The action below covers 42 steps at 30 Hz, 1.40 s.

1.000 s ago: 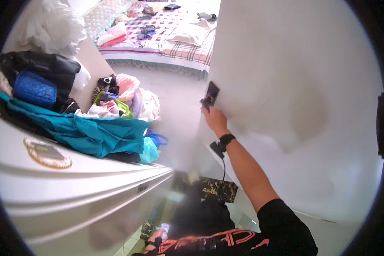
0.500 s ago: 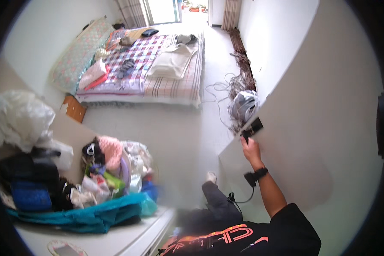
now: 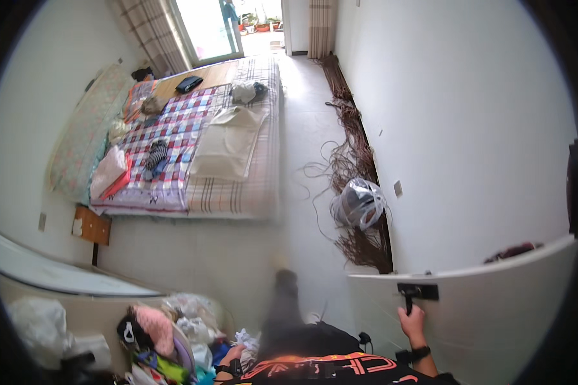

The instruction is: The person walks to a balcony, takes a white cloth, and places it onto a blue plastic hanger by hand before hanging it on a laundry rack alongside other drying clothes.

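My right hand [image 3: 413,320] is wrapped around the black lever handle [image 3: 409,301] of a white door [image 3: 469,285] at the lower right. A black strap circles that wrist. Low in the middle, my left hand [image 3: 236,353] grips a crumpled white cloth [image 3: 247,341] beside my dark trousers; its fingers are partly hidden. To the left of this hand, a heap of belongings holds a fluffy pink item [image 3: 154,327], green packaging [image 3: 154,366] and pale plastic bags [image 3: 196,324].
A bed [image 3: 237,202] with checked covers stands to the left, a small brown cabinet [image 3: 91,226] at its near corner. Along the right wall [image 3: 456,128] lie brown strands [image 3: 350,122] and a clear plastic bag [image 3: 359,204]. A glass door [image 3: 202,29] is at the far end.
My view has shifted, and the door now stands across the lower right with its upper edge showing. My right hand stays on the handle. My left hand with the white cloth has come into view.
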{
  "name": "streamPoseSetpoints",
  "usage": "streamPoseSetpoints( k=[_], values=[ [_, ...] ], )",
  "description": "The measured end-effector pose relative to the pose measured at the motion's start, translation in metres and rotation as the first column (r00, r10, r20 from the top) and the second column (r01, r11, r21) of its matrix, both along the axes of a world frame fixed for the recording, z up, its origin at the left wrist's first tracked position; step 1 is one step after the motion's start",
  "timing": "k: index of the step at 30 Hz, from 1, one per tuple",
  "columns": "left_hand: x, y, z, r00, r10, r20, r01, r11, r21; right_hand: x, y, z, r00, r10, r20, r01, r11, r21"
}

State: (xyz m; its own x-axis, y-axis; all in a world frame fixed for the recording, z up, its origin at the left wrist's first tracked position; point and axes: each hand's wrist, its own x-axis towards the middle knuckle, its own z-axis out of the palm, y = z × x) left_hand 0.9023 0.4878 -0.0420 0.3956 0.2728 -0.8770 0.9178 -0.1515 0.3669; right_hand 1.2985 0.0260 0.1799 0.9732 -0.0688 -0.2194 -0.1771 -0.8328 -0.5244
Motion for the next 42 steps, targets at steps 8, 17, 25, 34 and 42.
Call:
streamPoseSetpoints(
  k=[8,17,25,34,42],
  values=[
    [0.299,0.204,-0.024,0.951,-0.302,0.071,0.303,0.953,-0.008,0.056,0.020,0.046,0.972,-0.172,-0.157,0.013,0.712,-0.702],
    [0.645,0.362,0.022,0.950,-0.291,0.112,0.282,0.955,0.091,0.267,0.132,-0.045,0.797,-0.233,-0.558,0.250,0.967,-0.048],
    [0.769,0.403,0.036,0.980,-0.046,0.192,0.013,0.986,0.168,0.545,0.185,-0.159,0.650,0.055,-0.758,0.185,0.956,0.228],
    [1.007,0.479,0.069,0.803,0.536,0.260,-0.553,0.833,-0.012,0.947,0.369,-0.145,0.882,0.139,-0.451,0.088,0.890,0.447],
    [1.301,0.622,0.125,0.632,0.609,0.479,-0.482,0.793,-0.372,1.100,0.462,-0.198,0.634,0.012,-0.774,0.360,0.881,0.308]
  ],
)
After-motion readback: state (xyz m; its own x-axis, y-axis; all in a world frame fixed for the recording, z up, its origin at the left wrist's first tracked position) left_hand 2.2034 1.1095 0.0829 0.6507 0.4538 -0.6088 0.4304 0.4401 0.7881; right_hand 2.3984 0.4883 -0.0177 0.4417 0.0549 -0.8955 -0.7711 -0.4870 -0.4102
